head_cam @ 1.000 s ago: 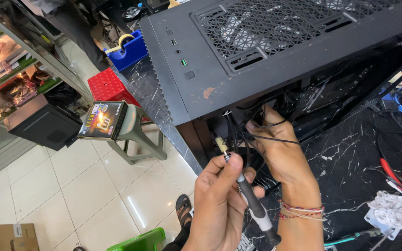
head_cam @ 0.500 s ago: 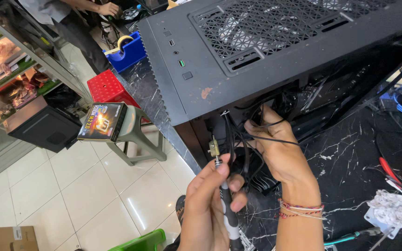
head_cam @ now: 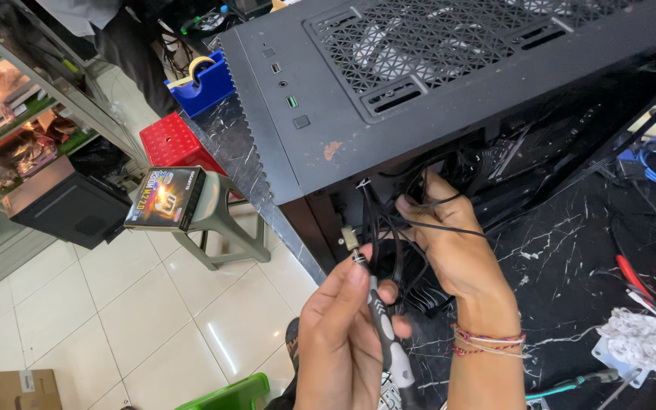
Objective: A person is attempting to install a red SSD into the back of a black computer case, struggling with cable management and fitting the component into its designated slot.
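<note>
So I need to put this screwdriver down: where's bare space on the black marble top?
Bare marble top lies between the right hand and the red pliers. Crowded: cables by the case, rag at right.

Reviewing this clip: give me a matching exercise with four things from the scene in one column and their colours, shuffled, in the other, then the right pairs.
Things:
1. computer case
2. tape dispenser
3. crate behind the stool
4. pliers handles on the marble table

Colours:
A. blue
B. red-orange
C. black
D. red

Pairs: 1-C, 2-A, 3-D, 4-B

For context: the left hand holds a screwdriver, and the right hand holds thin black cables at the case opening.
</note>
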